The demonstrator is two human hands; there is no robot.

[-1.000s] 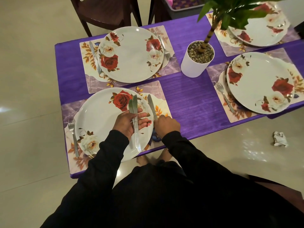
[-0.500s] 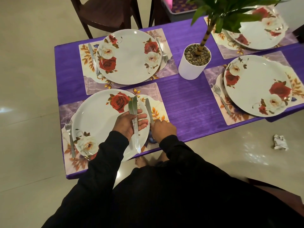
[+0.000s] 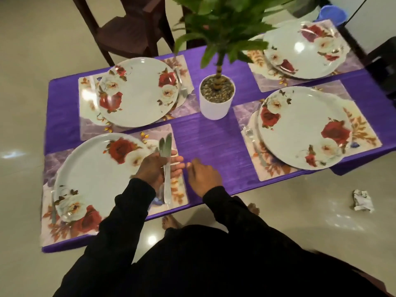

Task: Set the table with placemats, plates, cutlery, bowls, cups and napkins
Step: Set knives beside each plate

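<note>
Four plates (image 3: 137,93) sit on placemats (image 3: 267,166) around a central potted plant (image 3: 216,99) on the table (image 3: 205,144).

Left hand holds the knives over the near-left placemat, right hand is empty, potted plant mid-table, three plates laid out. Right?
Nearly. The head view shows four plates, not three; the fourth plate sits far right behind the potted plant. The left hand does hold the knives; the right hand holds nothing.

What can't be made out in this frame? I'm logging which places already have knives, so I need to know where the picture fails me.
- Head view: the knife count in the left hand is unclear; the knives overlap and blur.
- Any knife laid beside the near left plate is hidden by that hand.
- The far right plate is partly behind plant leaves; cutlery there cannot be made out.
- The right hand is motion-blurred.
</note>
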